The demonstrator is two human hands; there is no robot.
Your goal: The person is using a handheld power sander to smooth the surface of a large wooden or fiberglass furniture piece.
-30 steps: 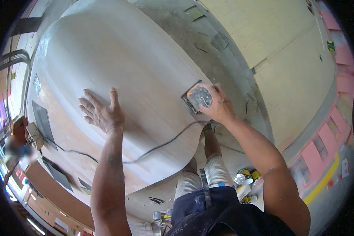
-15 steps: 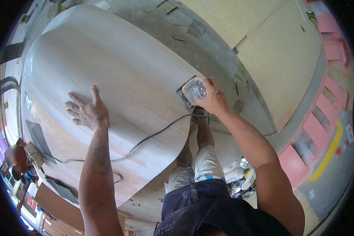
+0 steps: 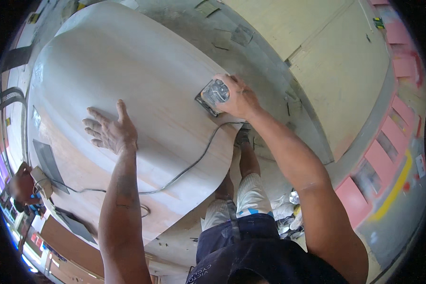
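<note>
A large, smooth, pale curved panel (image 3: 142,71) with faint pinkish patches spreads out in front of me. My right hand (image 3: 239,97) is wrapped round a small electric sander (image 3: 216,93), whose square base rests against the panel near its right edge. From the sander a dark power cord (image 3: 194,163) loops across the panel and passes under my left forearm. My left hand (image 3: 112,128) lies on the panel with its dusty fingers spread, holding nothing.
A dark flat sheet (image 3: 50,163) lies at the panel's left, near a beige box (image 3: 41,182) and another person (image 3: 23,189). To the right stands a big cream panel (image 3: 341,80), with pink pieces (image 3: 381,151) beyond. White rubbish (image 3: 286,215) is heaped beside my legs.
The sander in my right hand has moved left and slightly farther away across the panel, drawing the cord along. My left hand stays spread on the surface, slightly shifted in view.
</note>
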